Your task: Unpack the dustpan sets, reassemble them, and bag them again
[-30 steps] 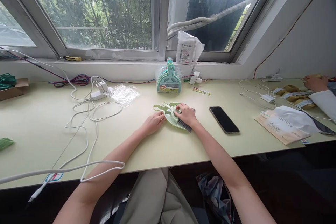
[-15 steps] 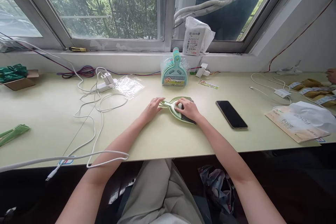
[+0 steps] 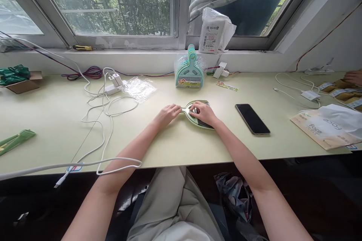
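Note:
A small light-green dustpan [image 3: 191, 121] lies flat on the table with its handle to the left. A dark-bristled brush [image 3: 204, 124] sits nested in it. My left hand [image 3: 167, 115] is closed on the end of the handle, with its fingers over the top. My right hand [image 3: 204, 113] bends over the pan's middle, thumb and fingertips pinched on the set near the base of the handle. It covers part of the brush, so its exact hold is partly hidden.
Behind stands a stack of wrapped dustpan sets [image 3: 190, 69], with a printed label strip [image 3: 227, 86] beside it. A phone [image 3: 252, 119] and a tissue pack [image 3: 325, 128] lie to the right. White cables [image 3: 110, 131] and clear plastic [image 3: 140, 88] spread leftward. Another person's hand [image 3: 353, 77] shows far right.
My left fingers have closed over the handle's end, where they were spread around it before. My right hand stays on the set. The view has shifted slightly.

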Available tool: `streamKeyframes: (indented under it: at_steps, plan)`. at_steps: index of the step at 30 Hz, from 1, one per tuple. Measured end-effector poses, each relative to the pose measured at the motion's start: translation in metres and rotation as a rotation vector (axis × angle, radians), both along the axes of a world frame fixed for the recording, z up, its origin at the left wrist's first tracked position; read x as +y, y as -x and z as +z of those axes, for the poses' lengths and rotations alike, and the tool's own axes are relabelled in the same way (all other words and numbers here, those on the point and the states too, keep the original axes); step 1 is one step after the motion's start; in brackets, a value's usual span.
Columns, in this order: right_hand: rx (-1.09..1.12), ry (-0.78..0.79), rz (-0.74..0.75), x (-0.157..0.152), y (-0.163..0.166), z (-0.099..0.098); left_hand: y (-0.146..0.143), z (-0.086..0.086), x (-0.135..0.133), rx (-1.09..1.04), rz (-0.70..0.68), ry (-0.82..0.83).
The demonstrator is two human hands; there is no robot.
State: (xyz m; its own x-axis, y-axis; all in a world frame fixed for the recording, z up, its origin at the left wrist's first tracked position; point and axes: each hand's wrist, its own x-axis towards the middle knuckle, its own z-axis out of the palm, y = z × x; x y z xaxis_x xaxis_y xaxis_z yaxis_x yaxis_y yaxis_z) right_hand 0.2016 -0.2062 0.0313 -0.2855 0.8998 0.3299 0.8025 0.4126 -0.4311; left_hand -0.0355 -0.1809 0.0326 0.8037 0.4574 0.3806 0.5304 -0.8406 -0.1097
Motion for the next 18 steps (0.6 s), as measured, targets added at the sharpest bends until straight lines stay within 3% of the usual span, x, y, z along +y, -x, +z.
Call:
streamKeyframes:
  at_steps: [7, 18]
  plan:
    - [0.121, 0.025, 0.034, 0.0053, -0.0023, -0.0047, -0.0007, 0.0019, -0.0027, 0.103, -0.003, -0.144]
    - [0.175, 0.056, 0.041, 0.0077, -0.0032, -0.0052, -0.0044, -0.0020, -0.0039, 0.165, 0.037, -0.104]
